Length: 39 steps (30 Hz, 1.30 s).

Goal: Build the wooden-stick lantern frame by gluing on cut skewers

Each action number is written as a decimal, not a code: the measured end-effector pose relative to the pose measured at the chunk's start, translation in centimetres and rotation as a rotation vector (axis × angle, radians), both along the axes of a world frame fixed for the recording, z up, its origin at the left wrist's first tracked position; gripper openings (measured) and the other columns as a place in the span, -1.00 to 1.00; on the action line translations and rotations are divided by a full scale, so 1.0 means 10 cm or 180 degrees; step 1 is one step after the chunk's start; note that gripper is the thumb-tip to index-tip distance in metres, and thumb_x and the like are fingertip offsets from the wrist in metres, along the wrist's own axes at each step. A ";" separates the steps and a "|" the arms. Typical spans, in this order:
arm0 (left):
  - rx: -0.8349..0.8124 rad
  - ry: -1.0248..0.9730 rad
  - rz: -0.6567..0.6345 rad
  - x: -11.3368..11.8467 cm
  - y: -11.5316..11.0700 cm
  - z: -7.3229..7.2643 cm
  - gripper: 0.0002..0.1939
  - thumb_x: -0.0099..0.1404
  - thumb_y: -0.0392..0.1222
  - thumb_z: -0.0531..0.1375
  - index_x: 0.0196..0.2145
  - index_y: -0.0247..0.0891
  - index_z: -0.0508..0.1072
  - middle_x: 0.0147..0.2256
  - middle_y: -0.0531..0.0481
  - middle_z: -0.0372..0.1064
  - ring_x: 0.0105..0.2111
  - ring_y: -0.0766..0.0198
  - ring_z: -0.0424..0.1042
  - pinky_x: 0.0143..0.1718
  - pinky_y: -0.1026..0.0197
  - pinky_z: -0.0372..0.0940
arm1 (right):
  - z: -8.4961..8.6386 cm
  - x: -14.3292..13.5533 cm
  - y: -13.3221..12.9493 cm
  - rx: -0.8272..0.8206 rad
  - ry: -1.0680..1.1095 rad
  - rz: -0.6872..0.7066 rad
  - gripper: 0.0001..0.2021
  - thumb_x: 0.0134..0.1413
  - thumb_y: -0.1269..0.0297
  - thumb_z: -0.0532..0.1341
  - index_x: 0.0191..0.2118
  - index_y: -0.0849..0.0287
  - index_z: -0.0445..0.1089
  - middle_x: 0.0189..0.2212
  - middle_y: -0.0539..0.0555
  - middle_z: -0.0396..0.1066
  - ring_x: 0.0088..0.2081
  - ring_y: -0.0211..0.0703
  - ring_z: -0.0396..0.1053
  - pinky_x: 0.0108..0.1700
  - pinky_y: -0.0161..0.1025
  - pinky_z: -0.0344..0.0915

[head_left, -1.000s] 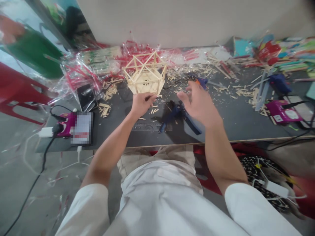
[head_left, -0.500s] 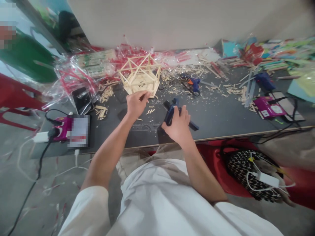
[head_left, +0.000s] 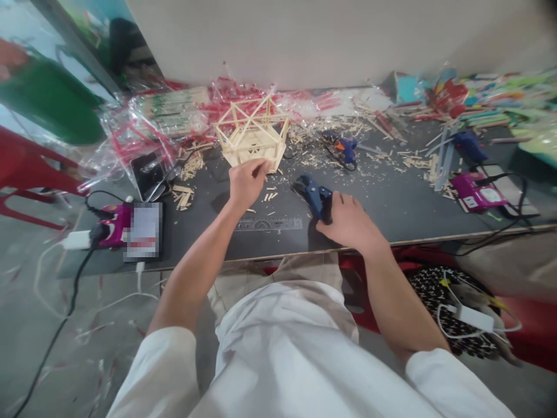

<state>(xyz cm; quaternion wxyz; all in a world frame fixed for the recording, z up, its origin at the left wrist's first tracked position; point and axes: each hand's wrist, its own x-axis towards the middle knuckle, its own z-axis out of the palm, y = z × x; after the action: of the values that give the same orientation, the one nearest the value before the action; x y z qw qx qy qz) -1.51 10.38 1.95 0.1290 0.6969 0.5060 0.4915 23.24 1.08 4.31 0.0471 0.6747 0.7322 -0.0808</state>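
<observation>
A pale wooden-stick model (head_left: 252, 144) with a flat base and an open frame of struts stands on the dark table. At its front edge is my left hand (head_left: 249, 181), thumb and fingers pinched together; whatever lies between the fingertips is too small to make out. My right hand (head_left: 351, 223) is wrapped round the handles of a blue-and-black hand cutter (head_left: 314, 193), whose head points up and left. A clear ruler (head_left: 270, 223) lies flat between my hands, with a few short stick pieces (head_left: 270, 195) behind it.
Stick offcuts and a blue glue gun (head_left: 347, 150) lie behind the cutter. A phone (head_left: 143, 231) and a purple power strip (head_left: 116, 225) are at the left edge. Another purple power strip (head_left: 477, 190) sits right. Plastic wrapping (head_left: 152, 130) lines the back.
My right hand has moved right and closed round the cutter's handles, and the cutter has turned and shifted slightly right. My left hand stays pinched at the model's front edge.
</observation>
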 end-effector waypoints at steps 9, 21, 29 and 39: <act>0.0092 0.0126 0.0014 0.03 -0.03 0.00 -0.75 0.47 -0.10 0.20 -0.33 -0.18 0.60 -0.52 0.07 0.51 -0.49 0.30 0.47 -0.29 0.26 0.34 | 0.18 0.09 0.25 -0.0203 0.0096 0.0050 -0.68 0.33 0.25 0.12 0.02 0.39 0.43 -0.05 0.47 0.48 -0.07 0.33 0.49 -0.07 0.04 0.40; 0.0067 0.0144 0.0224 0.06 -0.02 -0.04 -0.76 0.48 -0.05 0.22 -0.28 -0.17 0.61 -0.47 0.06 0.53 -0.41 0.27 0.51 -0.22 0.26 0.34 | 0.04 -0.08 0.47 -0.1322 0.3657 -0.0490 -0.80 0.23 0.18 0.27 -0.40 0.12 0.41 -0.44 0.07 0.48 -0.42 -0.11 0.42 -0.37 -0.22 0.34; -0.0058 0.0277 -0.0130 0.09 -0.02 -0.06 -0.71 0.48 0.01 0.22 -0.30 -0.18 0.62 -0.48 0.05 0.51 -0.43 0.27 0.47 -0.22 0.23 0.32 | 0.23 -0.25 0.39 -0.1051 0.3191 -0.0204 -0.79 0.24 0.27 0.22 -0.45 0.11 0.32 -0.51 0.01 0.38 -0.47 -0.17 0.31 -0.40 -0.23 0.21; 0.0627 0.0813 -0.0261 0.04 0.04 -0.15 -0.54 0.58 0.11 0.06 -0.21 -0.23 0.62 -0.33 -0.08 0.60 -0.33 0.26 0.54 -0.23 0.24 0.33 | 0.04 -0.33 0.31 -0.0536 0.2966 -0.0175 -0.86 0.20 0.24 0.17 -0.38 0.10 0.25 -0.51 -0.03 0.34 -0.45 -0.17 0.26 -0.35 -0.21 0.14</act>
<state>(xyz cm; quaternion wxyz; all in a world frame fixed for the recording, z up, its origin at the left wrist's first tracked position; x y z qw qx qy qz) -1.15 10.75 0.41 0.0147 0.7831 0.4387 0.4404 19.97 4.16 4.72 -0.2341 0.5795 0.6481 -0.4351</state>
